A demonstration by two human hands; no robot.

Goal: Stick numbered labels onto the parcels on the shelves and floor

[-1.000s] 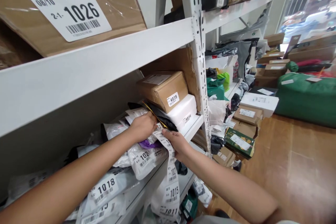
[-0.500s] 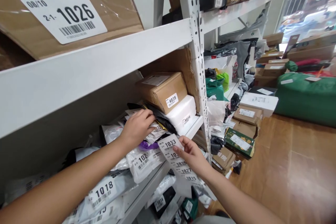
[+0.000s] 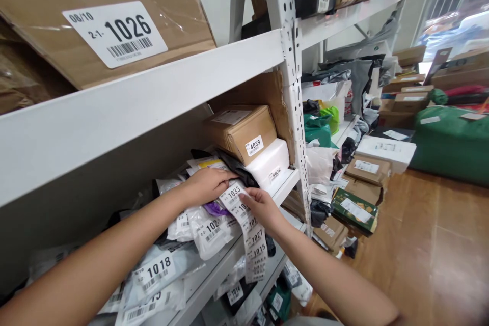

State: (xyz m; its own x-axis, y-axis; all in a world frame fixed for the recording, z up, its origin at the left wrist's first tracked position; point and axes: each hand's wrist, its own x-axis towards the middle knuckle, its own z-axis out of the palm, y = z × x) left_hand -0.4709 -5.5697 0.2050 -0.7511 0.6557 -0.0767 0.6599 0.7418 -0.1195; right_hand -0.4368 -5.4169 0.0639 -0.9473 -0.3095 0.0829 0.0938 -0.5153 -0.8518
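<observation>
Label strip (image 3: 255, 244) (lower numbers blurred) is pinched by the right hand (image 3: 264, 209), grip of left hand (image 3: 206, 184) unclear

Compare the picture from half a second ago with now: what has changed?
The right hand has moved the label strip up and to the left, bringing its top close to the left hand. It keeps its grip on the strip. The left hand stays over the bags, and the brown box remains on the white package.
</observation>
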